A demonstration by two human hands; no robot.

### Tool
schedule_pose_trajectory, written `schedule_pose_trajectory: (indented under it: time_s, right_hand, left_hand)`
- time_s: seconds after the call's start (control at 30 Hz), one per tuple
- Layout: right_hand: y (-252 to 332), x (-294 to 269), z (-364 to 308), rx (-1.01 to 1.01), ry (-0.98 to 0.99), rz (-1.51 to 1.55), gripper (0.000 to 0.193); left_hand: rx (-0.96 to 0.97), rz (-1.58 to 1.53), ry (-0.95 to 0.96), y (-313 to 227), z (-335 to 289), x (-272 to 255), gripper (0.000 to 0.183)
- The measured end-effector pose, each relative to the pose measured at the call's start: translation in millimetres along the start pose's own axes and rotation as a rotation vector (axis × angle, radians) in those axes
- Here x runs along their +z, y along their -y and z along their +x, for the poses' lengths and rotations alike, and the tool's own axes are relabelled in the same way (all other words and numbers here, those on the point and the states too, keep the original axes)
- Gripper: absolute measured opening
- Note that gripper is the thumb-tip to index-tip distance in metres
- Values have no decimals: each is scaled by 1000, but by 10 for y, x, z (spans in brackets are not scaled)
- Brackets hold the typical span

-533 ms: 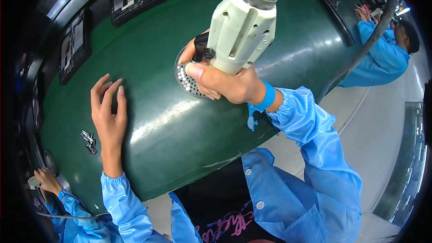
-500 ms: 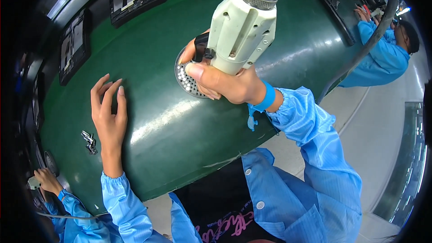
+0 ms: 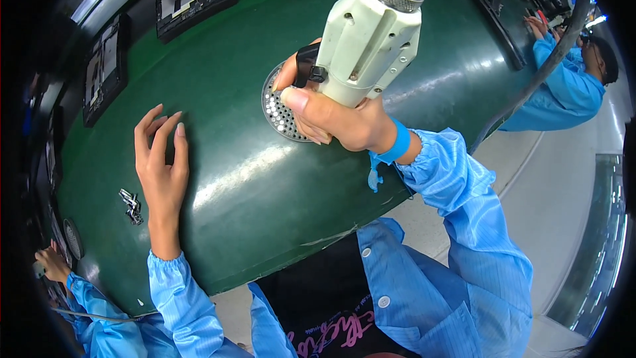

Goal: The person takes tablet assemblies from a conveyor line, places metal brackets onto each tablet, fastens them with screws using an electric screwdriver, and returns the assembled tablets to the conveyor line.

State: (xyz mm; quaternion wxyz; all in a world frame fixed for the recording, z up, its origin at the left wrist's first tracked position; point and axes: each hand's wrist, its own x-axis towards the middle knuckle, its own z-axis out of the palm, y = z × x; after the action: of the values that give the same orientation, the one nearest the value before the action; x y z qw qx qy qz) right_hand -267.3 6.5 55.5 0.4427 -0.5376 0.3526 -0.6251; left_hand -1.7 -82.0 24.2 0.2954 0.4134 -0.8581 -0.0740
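up top, the right hand (image 3: 344,122) grips a white power tool (image 3: 368,36) pointing down on the round holey disc (image 3: 281,109); the left hand (image 3: 161,162) lies flat, open and empty on the green table (image 3: 265,185).

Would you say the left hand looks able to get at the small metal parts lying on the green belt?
Probably yes: the left hand lies flat and empty on the green belt, and the small metal parts sit just beside it, nothing between.

Glossy green table (image 3: 252,179), pale floor (image 3: 563,179)
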Motion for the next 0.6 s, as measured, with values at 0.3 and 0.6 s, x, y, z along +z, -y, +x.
schedule_pose_trajectory:
  time_s: [0.3,0.6]
  right_hand:
    - [46,0,-42,229,-76,66,14]
    - [114,39,-14,21,12,-48,28]
  left_hand:
    - [24,-8,-21,0,1,3,18]
    - [48,2,-119,-59,1,-33,17]
